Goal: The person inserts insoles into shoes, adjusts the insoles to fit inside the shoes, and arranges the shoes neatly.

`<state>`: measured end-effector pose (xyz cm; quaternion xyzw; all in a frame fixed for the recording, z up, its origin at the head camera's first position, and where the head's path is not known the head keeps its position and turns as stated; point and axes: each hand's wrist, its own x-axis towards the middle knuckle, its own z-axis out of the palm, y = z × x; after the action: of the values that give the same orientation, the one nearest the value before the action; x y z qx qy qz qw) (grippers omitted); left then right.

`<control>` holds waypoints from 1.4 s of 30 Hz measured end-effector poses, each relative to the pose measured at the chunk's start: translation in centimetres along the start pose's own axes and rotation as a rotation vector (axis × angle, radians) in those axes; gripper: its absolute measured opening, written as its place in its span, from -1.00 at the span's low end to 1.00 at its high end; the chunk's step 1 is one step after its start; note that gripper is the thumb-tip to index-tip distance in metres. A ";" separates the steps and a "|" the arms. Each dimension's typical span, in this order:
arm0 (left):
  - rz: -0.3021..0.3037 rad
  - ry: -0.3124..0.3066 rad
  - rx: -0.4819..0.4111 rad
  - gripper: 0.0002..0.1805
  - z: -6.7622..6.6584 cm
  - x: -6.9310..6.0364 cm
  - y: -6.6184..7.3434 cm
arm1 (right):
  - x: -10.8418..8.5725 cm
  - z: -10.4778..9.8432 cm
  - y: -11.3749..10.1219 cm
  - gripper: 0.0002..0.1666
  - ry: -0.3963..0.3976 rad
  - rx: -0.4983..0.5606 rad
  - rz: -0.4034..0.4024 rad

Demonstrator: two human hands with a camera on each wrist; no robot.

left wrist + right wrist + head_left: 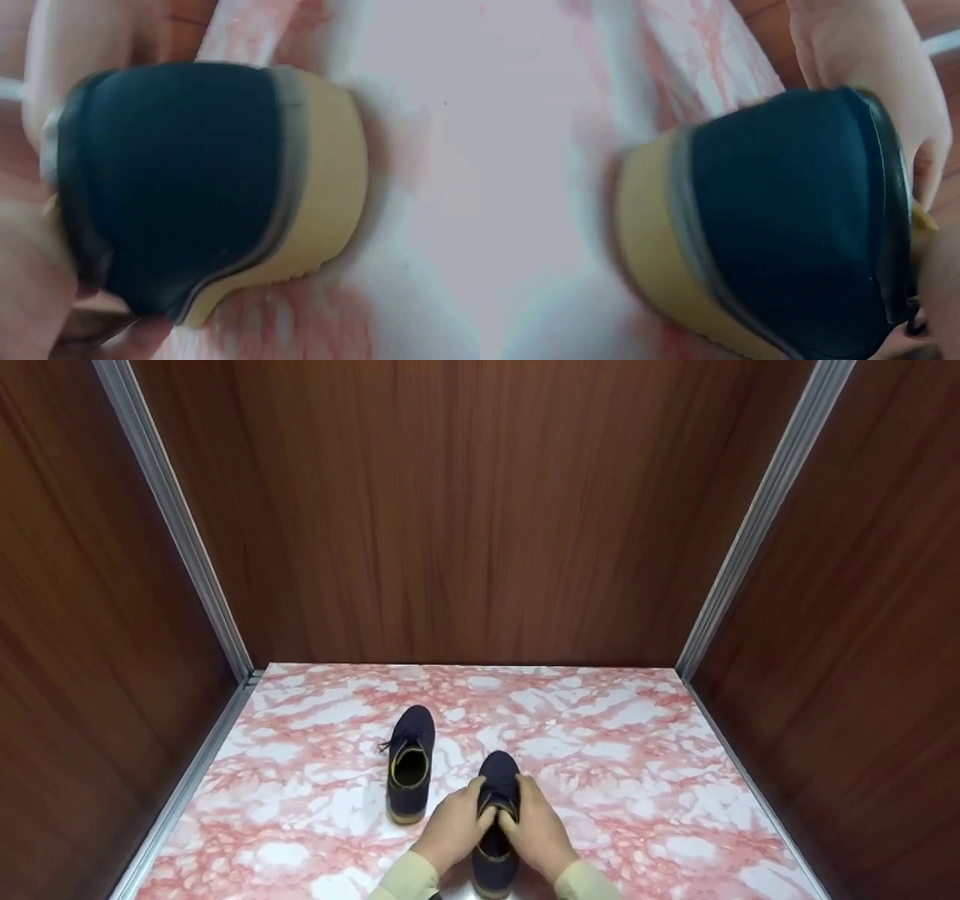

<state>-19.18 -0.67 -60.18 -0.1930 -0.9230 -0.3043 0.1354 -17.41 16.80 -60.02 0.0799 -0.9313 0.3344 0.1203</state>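
A dark navy shoe (498, 767) with a tan sole points away from me near the front of the surface. My left hand (452, 826) grips its left side, and my right hand (540, 831) holds the right side. Both thumbs meet over the front of the shoe's opening, while the other fingers lie along its outer sides, partly hidden. Its rounded heel fills much of the left wrist view, with the tan sole (334, 172) facing right. The right wrist view shows the same dark heel (787, 217) close up. Whether the sole touches the surface is unclear.
A matching lace-up shoe (412, 731) with a yellowish lining stands upright to the left and farther back, toe pointing away. Beneath both lies a red-and-white marbled surface (600, 750). Brown wood-grain panels (465, 510) with metal corner rails (772, 502) enclose the back and sides.
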 end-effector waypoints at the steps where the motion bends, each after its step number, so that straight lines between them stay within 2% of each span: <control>1: -0.015 -0.009 -0.036 -0.49 -0.5 -0.4 -0.5 | -0.7 0.0 0.0 -0.06 -0.014 0.037 0.010; 3: -0.028 0.023 -0.074 -0.54 -1.6 -1.0 -1.6 | -2.0 0.1 -0.2 0.12 -0.035 0.123 0.008; 6: -0.043 0.153 -0.087 -0.52 -3.6 -1.5 -3.7 | -3.6 0.5 -0.3 0.34 -0.078 0.237 -0.015; 7: -0.068 0.183 -0.087 -0.43 -4.2 -1.4 -4.4 | -4.0 0.6 -0.3 0.39 -0.095 0.263 -0.023; 9: -0.116 0.205 -0.094 -0.12 -5.1 -0.9 -5.9 | -4.4 0.8 -0.2 0.48 -0.120 0.281 -0.033; 11: -0.213 0.156 -0.122 0.21 -5.6 -0.4 -7.4 | -4.7 0.9 -0.1 0.56 -0.137 0.268 -0.035; 13: -0.303 0.087 -0.158 0.44 -5.7 0.0 -8.7 | -4.8 1.1 0.2 0.62 -0.147 0.257 -0.045; 16: -0.384 -0.002 -0.232 0.54 -5.2 0.0 -10.3 | -5.0 1.4 0.5 0.60 -0.162 0.251 -0.044; 18: -0.396 -0.008 -0.267 0.52 -4.9 -0.1 -10.9 | -5.1 1.6 0.6 0.54 -0.173 0.258 -0.041; 22: -0.386 0.029 -0.296 0.44 -4.6 -0.1 -11.4 | -5.1 1.8 0.6 0.45 -0.166 0.256 -0.006; 27: -0.372 0.058 -0.282 0.37 -4.6 0.5 -11.3 | -4.3 1.5 0.4 0.37 -0.098 0.268 0.051; 30: -0.373 0.065 -0.262 0.34 -4.5 0.7 -11.2 | -3.6 1.3 0.5 0.34 -0.078 0.245 0.058; 36: -0.373 0.069 -0.233 0.29 -4.0 0.0 -10.6 | -2.4 1.2 1.1 0.24 -0.056 0.178 0.063; 42: -0.369 0.044 -0.222 0.30 -3.2 -0.6 -9.2 | -0.9 1.2 2.3 0.12 -0.051 0.193 0.081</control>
<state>-22.25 -9.61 -62.65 -0.0281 -0.9004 -0.4276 0.0753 -17.26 17.82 -62.59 0.0621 -0.8999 0.4250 0.0748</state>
